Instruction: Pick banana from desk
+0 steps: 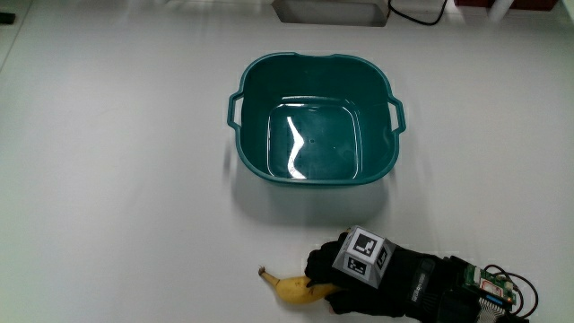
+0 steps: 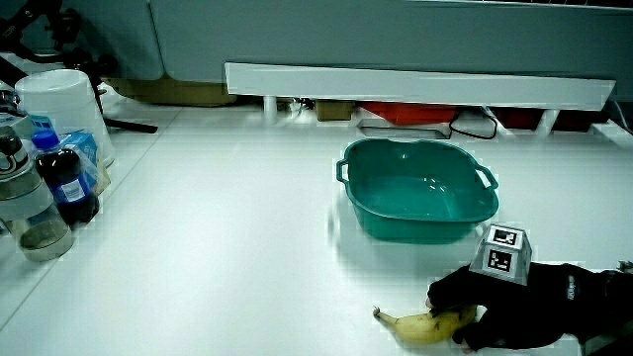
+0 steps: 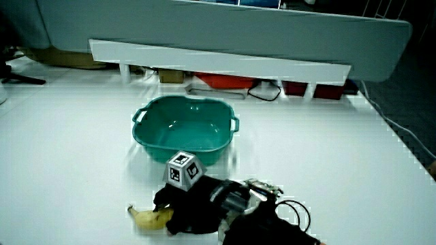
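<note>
A yellow banana [image 1: 289, 287] lies on the white table, nearer to the person than the teal basin [image 1: 254, 108]. It shows in both side views [image 2: 415, 324] [image 3: 148, 217]. The gloved hand [image 1: 345, 278] lies over one end of the banana, with its fingers curled around it; the stem end sticks out free. The patterned cube [image 1: 363, 254] sits on the back of the hand. In both side views the hand [image 2: 475, 302] [image 3: 187, 204] rests low on the table with the banana still touching the surface.
The teal basin [image 2: 361, 213] [image 3: 146, 139] has nothing in it. Bottles [image 2: 64, 183] and a white container [image 2: 59, 104] stand at the table's edge in a side view. A low white partition [image 2: 415, 87] runs along the table, with cables [image 1: 417, 13] near it.
</note>
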Demonstrator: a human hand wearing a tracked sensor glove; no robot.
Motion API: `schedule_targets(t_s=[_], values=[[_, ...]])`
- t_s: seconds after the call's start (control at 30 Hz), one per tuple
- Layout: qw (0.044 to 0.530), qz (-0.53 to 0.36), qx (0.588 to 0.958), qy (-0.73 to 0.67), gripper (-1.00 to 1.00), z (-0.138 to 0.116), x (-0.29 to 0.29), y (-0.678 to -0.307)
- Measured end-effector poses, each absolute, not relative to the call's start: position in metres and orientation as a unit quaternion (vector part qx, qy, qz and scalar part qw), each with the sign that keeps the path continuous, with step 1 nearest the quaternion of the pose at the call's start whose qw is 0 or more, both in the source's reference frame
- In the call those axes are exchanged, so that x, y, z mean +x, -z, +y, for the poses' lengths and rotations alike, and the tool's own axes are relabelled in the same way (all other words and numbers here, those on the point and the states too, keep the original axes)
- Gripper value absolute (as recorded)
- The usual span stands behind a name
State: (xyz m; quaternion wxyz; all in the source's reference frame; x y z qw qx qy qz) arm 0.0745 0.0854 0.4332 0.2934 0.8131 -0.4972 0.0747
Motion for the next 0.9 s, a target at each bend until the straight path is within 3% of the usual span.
schedule_targets(t_s=[0.2,0.9], values=[[0.283,-0.500,0.816,-0.068,1.00,0.0886,0.0718,-0.4331],[0.263,-0.500,0.821,-0.082,1.00,0.0916,0.0768,-0.4262]])
